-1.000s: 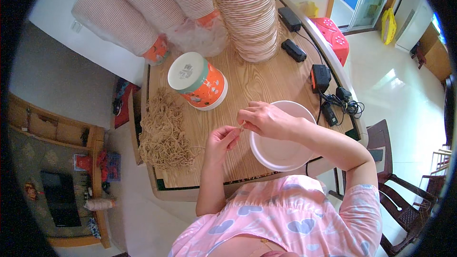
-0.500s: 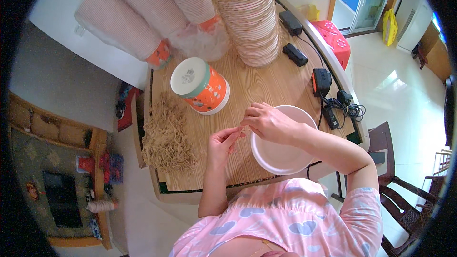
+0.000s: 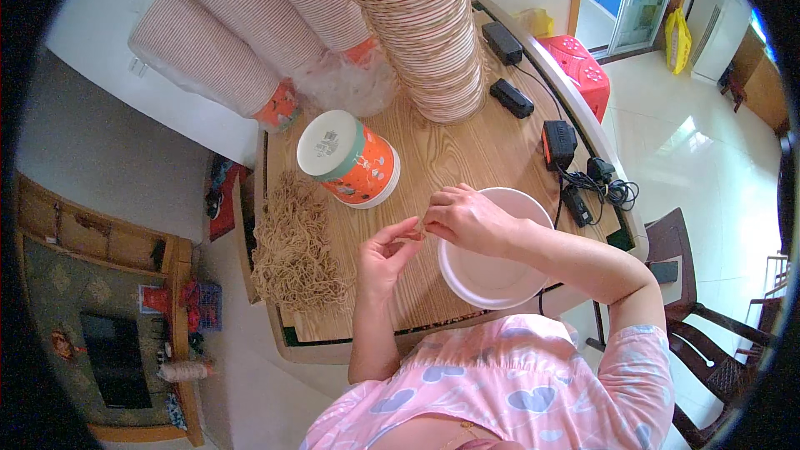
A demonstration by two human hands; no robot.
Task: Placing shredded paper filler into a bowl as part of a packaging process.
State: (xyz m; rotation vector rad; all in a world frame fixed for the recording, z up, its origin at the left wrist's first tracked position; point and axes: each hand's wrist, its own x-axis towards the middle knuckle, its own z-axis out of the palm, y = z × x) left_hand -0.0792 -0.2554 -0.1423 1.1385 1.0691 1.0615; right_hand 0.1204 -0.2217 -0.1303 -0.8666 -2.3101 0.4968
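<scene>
Two bare hands meet over a wooden surface, beside a heap of tan string

Seen from above, a person in a pink top patterned with hearts sits or stands at a wood-grain surface [image 3: 454, 150]. The left hand [image 3: 383, 257] is turned with thumb and forefinger reaching toward the right hand [image 3: 462, 218], whose fingers are curled together. The fingertips nearly meet. A tiny tan bit shows there, but I cannot tell whether either grip is grasping it.

The tangled string [image 3: 298, 250] lies in a loose heap near the surface's left edge, to the left of the left hand. Partly under the right hand and forearm sits a round white tub [image 3: 492, 273], open side up, near the front edge. Beyond the hands stands an orange and green bucket [image 3: 364, 168], its white round end facing up.

At the back rises a tall leaning stack of containers [image 3: 425, 42], with plastic-wrapped stacks [image 3: 212, 58] to its left. Along the right edge are black blocks [image 3: 512, 97] and a coiled cable [image 3: 617, 192].
</scene>
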